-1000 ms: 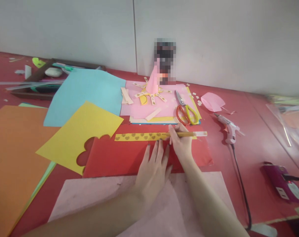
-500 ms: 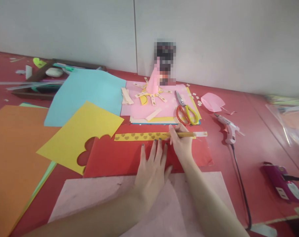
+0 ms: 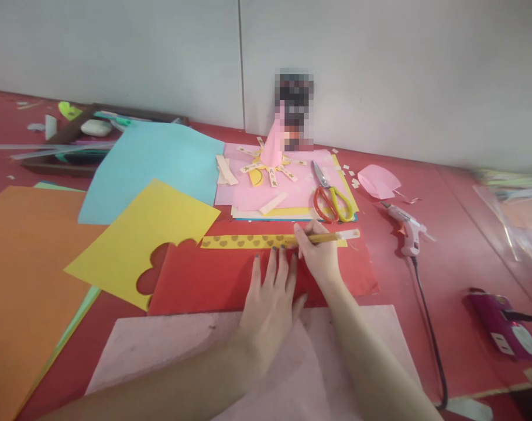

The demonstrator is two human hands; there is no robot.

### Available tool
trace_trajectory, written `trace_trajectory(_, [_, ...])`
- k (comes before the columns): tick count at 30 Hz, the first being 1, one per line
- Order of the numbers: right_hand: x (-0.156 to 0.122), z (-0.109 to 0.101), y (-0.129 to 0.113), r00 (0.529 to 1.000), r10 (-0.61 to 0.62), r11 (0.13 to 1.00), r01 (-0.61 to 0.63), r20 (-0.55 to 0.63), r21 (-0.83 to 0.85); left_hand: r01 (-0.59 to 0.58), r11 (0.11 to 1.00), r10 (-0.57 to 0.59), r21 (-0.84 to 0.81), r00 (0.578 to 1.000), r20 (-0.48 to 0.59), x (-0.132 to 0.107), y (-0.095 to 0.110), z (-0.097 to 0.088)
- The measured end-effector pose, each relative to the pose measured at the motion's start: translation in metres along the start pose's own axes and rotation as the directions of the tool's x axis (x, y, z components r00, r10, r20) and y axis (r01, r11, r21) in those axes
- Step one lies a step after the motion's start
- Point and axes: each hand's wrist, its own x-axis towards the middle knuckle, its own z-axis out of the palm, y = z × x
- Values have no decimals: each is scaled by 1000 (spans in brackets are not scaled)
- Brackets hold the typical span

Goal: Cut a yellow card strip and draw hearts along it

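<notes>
A red sheet (image 3: 204, 280) lies on the table (image 3: 450, 251), between a yellow sheet (image 3: 134, 234) and a pink sheet (image 3: 169, 351). The left hand (image 3: 272, 301) rests open and flat on it, with its fingertips at a yellow heart-patterned strip (image 3: 243, 241) along the sheet's far edge. The right hand (image 3: 321, 257) grips a pencil (image 3: 333, 237) lying over the strip.

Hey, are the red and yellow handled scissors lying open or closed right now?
Closed. The scissors lie flat on the pink paper with their blades together in one point and the handles side by side.
</notes>
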Motion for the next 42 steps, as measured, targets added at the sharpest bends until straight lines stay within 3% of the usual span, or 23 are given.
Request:
trace_trajectory(7, [1, 1, 2, 999, -39, 995, 38, -10, -96, -7, 1000, 7, 6, 1000, 2, 0, -1, 2])
trace_trajectory(33, [2, 2, 5, 1000, -2, 994, 5, 26, -109, -13, 998, 13, 62, 1000, 13, 2, 0, 0])
trace_trajectory(42, [2, 1, 7, 999, -30, 994, 28, -17, -110, -14, 999, 13, 41, 1000, 23, 2, 0, 0])
